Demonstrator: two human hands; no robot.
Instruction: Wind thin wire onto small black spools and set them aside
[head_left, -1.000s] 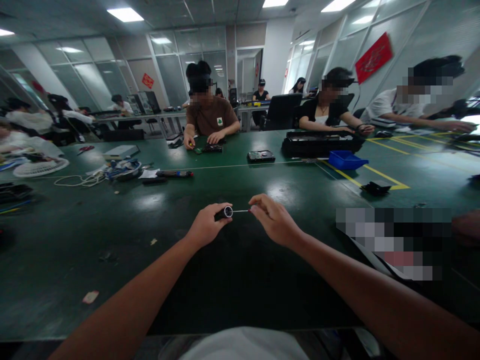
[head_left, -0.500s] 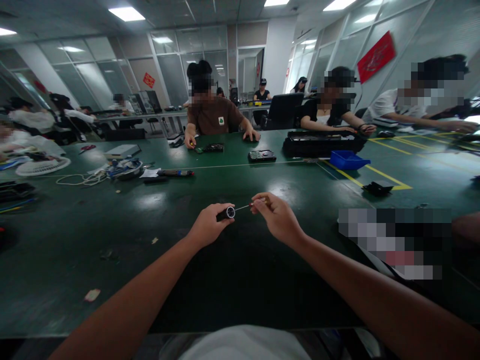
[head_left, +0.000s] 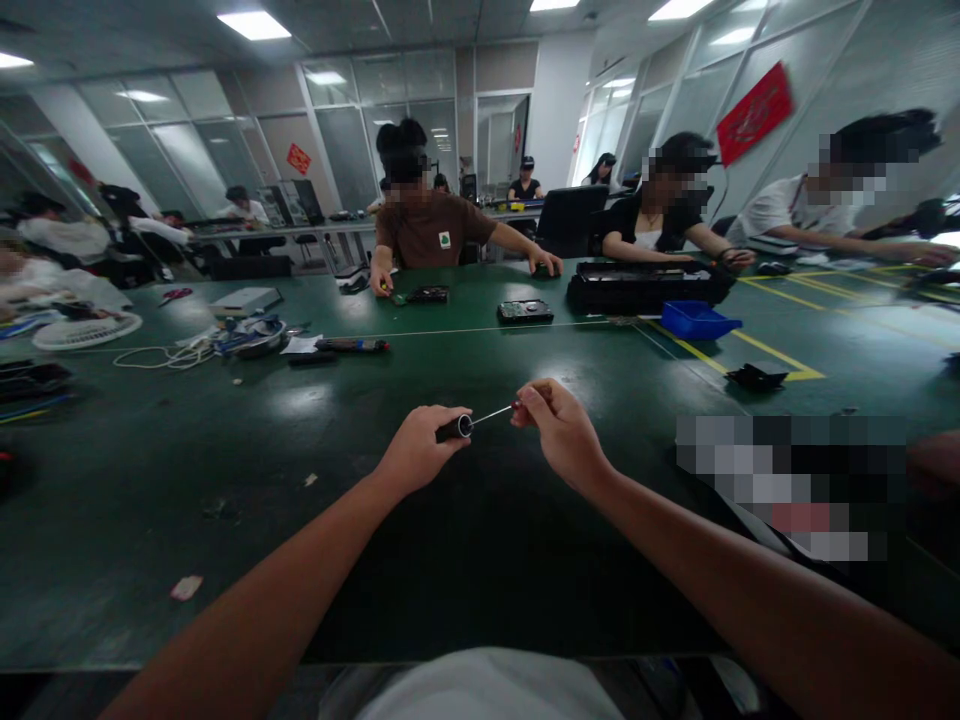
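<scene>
My left hand (head_left: 418, 450) is closed round a short black cylinder (head_left: 454, 428), whose round, light-rimmed end faces right. In my right hand (head_left: 559, 425) is a thin screwdriver (head_left: 493, 414), pinched at its red end between thumb and fingers. Its metal shaft slants down to the left, and its tip meets the open end of the cylinder. Whether the tip is inside or only touching cannot be made out. Both hands are held above the dark green table (head_left: 480, 560).
Across the table lie a hard drive (head_left: 525, 311), a long black unit (head_left: 649, 288), a blue tray (head_left: 697, 320) and a black bracket (head_left: 756, 377). A pen-like tool (head_left: 352, 345) and coiled cables (head_left: 251, 335) lie left. Several people sit around.
My right hand has shifted slightly right and up, showing more of the shaft. My left hand has barely moved. The opposite person's arm has reached further to the right.
</scene>
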